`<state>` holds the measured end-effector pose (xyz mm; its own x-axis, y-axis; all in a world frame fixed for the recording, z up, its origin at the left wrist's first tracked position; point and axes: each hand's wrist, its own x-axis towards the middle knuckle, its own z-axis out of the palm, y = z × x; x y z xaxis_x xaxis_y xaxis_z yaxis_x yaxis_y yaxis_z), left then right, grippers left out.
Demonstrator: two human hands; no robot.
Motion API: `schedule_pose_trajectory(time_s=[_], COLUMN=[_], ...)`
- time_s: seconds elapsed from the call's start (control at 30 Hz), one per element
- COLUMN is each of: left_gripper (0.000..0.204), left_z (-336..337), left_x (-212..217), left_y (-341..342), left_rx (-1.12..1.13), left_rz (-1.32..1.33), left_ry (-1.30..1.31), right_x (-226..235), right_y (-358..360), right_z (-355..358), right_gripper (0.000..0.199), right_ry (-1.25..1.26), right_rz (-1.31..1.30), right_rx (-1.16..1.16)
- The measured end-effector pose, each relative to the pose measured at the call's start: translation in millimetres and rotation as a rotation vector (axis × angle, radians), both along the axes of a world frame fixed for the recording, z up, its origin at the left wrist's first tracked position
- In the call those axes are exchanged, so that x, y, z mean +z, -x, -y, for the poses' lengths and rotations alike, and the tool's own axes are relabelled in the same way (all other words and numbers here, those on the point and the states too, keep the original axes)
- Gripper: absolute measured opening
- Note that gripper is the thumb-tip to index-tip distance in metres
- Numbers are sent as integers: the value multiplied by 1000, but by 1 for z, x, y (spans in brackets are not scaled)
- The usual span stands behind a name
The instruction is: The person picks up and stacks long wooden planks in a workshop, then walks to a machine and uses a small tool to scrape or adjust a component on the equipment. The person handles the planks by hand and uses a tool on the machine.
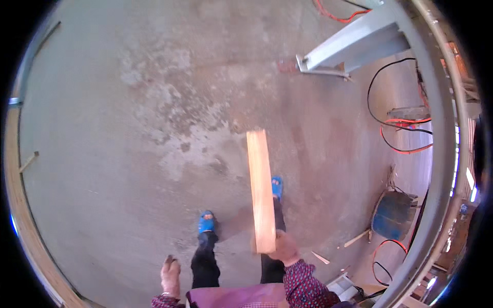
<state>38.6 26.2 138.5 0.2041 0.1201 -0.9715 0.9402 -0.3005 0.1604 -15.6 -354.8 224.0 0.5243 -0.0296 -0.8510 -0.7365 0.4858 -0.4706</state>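
A pale wooden board (261, 190) stretches out ahead of me, its near end in the grip of my right hand (285, 247). Part of that hand is hidden behind the wood. My left hand (170, 275) hangs at my left side, away from the board. Its fingers are loosely bent and apart with dark tips, and I see nothing held in them.
My feet in blue slippers (206, 223) are on the stained concrete floor (128, 169). A grey metal frame (446, 154) with a slanted leg (354, 43) stands right. Near it are orange and black cables (405, 126), a blue-dark drum (393, 215) and wood scraps (321, 257). Timber (15, 185) lines the left edge.
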Motion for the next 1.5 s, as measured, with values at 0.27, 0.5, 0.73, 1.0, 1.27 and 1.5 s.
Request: schedule_pose_trajectory(time_s=[0.27,0.5,0.73,1.0,1.27,1.5], left_gripper=[81,55,42,43,33,34], left_z=[145,151,150,96,35,-112], left_x=[188,296,353,322,189,262], left_y=[-136,-64,76,210,276,416], left_rx=[-83,-41,-510,-1344,-2153,-2934], left_rz=[634,339,143,158,-111,-57], left_ry=[707,1270,1296,1231,1661,1627], right_x=[78,148,237,287,235,235], right_y=[26,102,217,327,312,336], right_z=[-138,-211,-292,-459,-671,-825], right_gripper=[61,68,35,41,57,48], right_ry=[325,1145,1272,835,586,199], right_rz=[138,100,-197,-631,-400,-698], right_rx=[285,152,-344,-894,-1640,-2382])
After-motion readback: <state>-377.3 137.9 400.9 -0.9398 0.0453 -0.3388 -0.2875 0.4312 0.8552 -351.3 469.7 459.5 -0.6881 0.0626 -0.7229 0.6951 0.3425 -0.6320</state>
